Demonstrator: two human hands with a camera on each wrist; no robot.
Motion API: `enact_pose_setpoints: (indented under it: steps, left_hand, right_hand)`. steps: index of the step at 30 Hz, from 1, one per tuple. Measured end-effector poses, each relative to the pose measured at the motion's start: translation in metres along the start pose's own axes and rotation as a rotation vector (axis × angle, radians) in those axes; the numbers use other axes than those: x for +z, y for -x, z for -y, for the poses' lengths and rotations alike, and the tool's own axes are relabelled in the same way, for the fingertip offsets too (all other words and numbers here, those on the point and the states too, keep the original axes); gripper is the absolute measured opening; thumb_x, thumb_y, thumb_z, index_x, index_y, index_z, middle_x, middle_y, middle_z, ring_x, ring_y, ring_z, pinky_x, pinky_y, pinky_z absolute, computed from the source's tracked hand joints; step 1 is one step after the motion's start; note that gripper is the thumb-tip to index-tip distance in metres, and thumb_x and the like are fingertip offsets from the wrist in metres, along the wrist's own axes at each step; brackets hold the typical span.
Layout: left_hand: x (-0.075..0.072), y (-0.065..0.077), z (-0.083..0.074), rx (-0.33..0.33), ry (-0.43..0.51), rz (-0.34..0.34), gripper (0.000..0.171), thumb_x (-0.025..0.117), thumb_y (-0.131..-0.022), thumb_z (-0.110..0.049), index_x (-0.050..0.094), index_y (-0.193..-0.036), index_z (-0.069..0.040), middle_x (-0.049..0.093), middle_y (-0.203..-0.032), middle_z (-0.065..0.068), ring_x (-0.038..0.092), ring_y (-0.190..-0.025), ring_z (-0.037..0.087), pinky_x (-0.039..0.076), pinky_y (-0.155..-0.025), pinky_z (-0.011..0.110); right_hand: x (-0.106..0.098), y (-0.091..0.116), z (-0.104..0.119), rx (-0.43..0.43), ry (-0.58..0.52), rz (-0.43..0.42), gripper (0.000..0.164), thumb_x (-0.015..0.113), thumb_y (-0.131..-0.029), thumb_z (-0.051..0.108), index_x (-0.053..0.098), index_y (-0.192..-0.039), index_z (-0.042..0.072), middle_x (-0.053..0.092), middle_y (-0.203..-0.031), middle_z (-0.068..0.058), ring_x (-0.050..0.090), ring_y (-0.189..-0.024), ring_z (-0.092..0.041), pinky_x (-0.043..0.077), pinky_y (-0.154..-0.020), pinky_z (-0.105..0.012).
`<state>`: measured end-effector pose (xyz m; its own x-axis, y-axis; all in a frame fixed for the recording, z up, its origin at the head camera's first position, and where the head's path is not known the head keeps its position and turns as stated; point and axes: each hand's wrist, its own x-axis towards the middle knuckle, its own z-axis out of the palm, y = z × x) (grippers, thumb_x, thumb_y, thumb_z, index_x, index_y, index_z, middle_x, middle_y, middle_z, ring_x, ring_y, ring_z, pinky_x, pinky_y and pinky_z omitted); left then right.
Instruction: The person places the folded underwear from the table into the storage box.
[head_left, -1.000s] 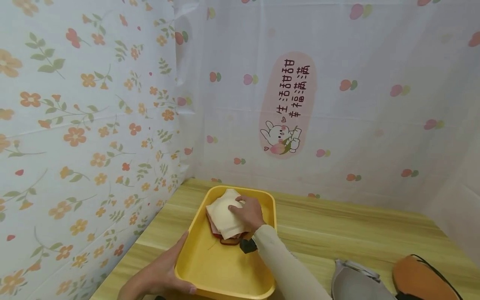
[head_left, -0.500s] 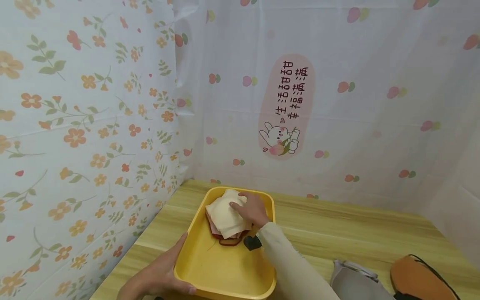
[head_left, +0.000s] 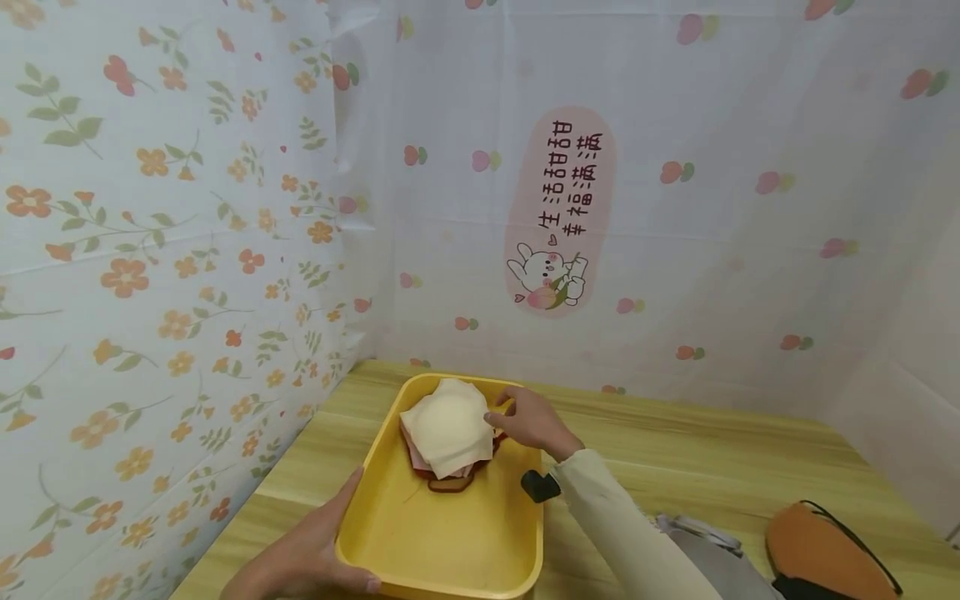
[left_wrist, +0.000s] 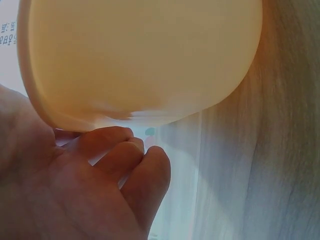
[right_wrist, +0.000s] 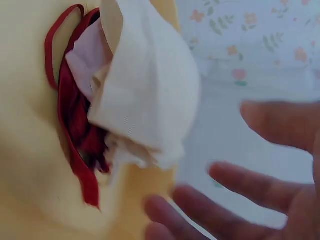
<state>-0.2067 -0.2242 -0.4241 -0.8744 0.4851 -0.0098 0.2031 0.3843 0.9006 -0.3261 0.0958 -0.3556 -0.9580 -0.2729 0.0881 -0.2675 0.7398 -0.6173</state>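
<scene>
A stack of folded bras lies at the far end of a yellow bin [head_left: 442,542]. On top is a cream bra [head_left: 450,425]; pink fabric and a dark red bra with a red strap [right_wrist: 89,187] show beneath it. My right hand [head_left: 536,421] hovers over the bin's right rim, beside the cream bra and apart from it. Its fingers are spread and hold nothing in the right wrist view. My left hand [head_left: 311,542] holds the bin's near left corner from outside, thumb on the near side and bent fingers [left_wrist: 117,160] along the left wall.
A grey bra [head_left: 712,558] and an orange bra [head_left: 825,550] lie on the wooden table [head_left: 675,450] at right. Printed curtains [head_left: 675,250] hang at the left and behind the table.
My right hand has come off the cream bra and moved right, over the rim. The stack stays where it was in the bin, and my left hand keeps its hold.
</scene>
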Motion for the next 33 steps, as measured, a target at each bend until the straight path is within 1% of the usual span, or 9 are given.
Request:
enact_pose_setpoints:
  steps: [3,7,14,16,18,23,26,29,33]
  left_hand:
    - [0.000,0.000,0.001,0.008,0.016,0.007,0.131,0.088,-0.074,-0.020,-0.009,-0.162,-0.020,0.030,-0.158,0.024,0.058,-0.107,0.017,0.044,-0.092,0.017]
    - [-0.001,-0.001,0.001,0.002,0.074,0.030,0.129,0.087,-0.075,-0.020,-0.009,-0.162,-0.022,0.029,-0.158,0.022,0.058,-0.110,0.020,0.045,-0.094,0.018]
    - [-0.002,-0.002,-0.001,0.001,-0.008,0.009,0.129,0.087,-0.074,-0.022,-0.008,-0.162,-0.022,0.032,-0.157,0.022,0.059,-0.105,0.016,0.044,-0.091,0.018]
    - [-0.001,-0.001,0.000,0.005,0.016,0.020,0.128,0.086,-0.076,-0.020,-0.008,-0.162,-0.026,0.031,-0.158,0.022,0.060,-0.106,0.017,0.045,-0.091,0.018]
    - [0.001,-0.001,0.001,0.010,0.087,0.048,0.123,0.085,-0.078,-0.019,-0.006,-0.161,-0.031,0.036,-0.152,0.024,0.061,-0.106,0.020,0.048,-0.091,0.021]
    - [0.003,-0.001,0.004,0.029,0.119,0.072,0.117,0.082,-0.080,-0.016,-0.003,-0.159,-0.034,0.045,-0.138,0.023,0.065,-0.103,0.023,0.051,-0.089,0.025]
    - [0.002,-0.001,0.005,0.040,0.091,0.065,0.118,0.080,-0.081,-0.013,-0.006,-0.160,-0.031,0.044,-0.140,0.024,0.065,-0.103,0.020,0.050,-0.088,0.023]
    - [0.001,-0.001,0.006,0.061,0.113,0.077,0.116,0.079,-0.083,-0.011,-0.005,-0.159,-0.032,0.043,-0.140,0.026,0.066,-0.104,0.021,0.052,-0.089,0.025]
    - [0.001,-0.004,0.007,0.088,0.117,0.091,0.116,0.078,-0.084,-0.011,-0.007,-0.160,-0.029,0.044,-0.139,0.027,0.066,-0.104,0.021,0.053,-0.088,0.026]
  right_hand:
    - [-0.013,0.012,-0.002,-0.034,0.052,0.040,0.030,0.069,-0.094,0.029,0.068,-0.113,0.005,0.070,-0.094,-0.011,0.063,-0.075,-0.017,0.054,-0.067,-0.034]
    - [-0.033,0.034,-0.009,-0.092,0.093,0.066,0.025,0.070,-0.094,0.028,0.069,-0.108,0.008,0.069,-0.093,-0.008,0.063,-0.078,-0.016,0.053,-0.068,-0.034]
    - [-0.058,0.074,-0.025,-0.150,0.171,0.100,0.026,0.071,-0.093,0.031,0.068,-0.108,0.010,0.068,-0.091,-0.002,0.060,-0.074,-0.010,0.051,-0.066,-0.030]
    - [-0.064,0.085,-0.032,-0.182,0.189,0.108,0.027,0.071,-0.093,0.032,0.068,-0.108,0.011,0.068,-0.088,0.001,0.059,-0.071,-0.007,0.049,-0.064,-0.027]
    - [-0.070,0.097,-0.038,-0.197,0.185,0.128,0.027,0.070,-0.093,0.033,0.068,-0.109,0.011,0.067,-0.087,0.002,0.059,-0.069,-0.005,0.048,-0.062,-0.024]
    - [-0.082,0.123,-0.053,-0.162,0.152,0.167,0.033,0.069,-0.094,0.038,0.067,-0.111,0.011,0.067,-0.088,0.003,0.060,-0.069,-0.003,0.049,-0.061,-0.023]
    - [-0.089,0.136,-0.066,-0.157,0.151,0.164,0.034,0.069,-0.094,0.039,0.068,-0.112,0.010,0.067,-0.089,0.004,0.060,-0.070,-0.001,0.049,-0.061,-0.023]
    - [-0.096,0.147,-0.084,-0.133,0.136,0.163,0.033,0.069,-0.094,0.037,0.067,-0.113,0.009,0.068,-0.091,0.004,0.060,-0.071,0.002,0.049,-0.061,-0.022]
    - [-0.104,0.162,-0.115,-0.028,0.129,0.182,0.036,0.069,-0.094,0.035,0.066,-0.116,0.006,0.070,-0.099,-0.001,0.062,-0.077,-0.001,0.051,-0.065,-0.025]
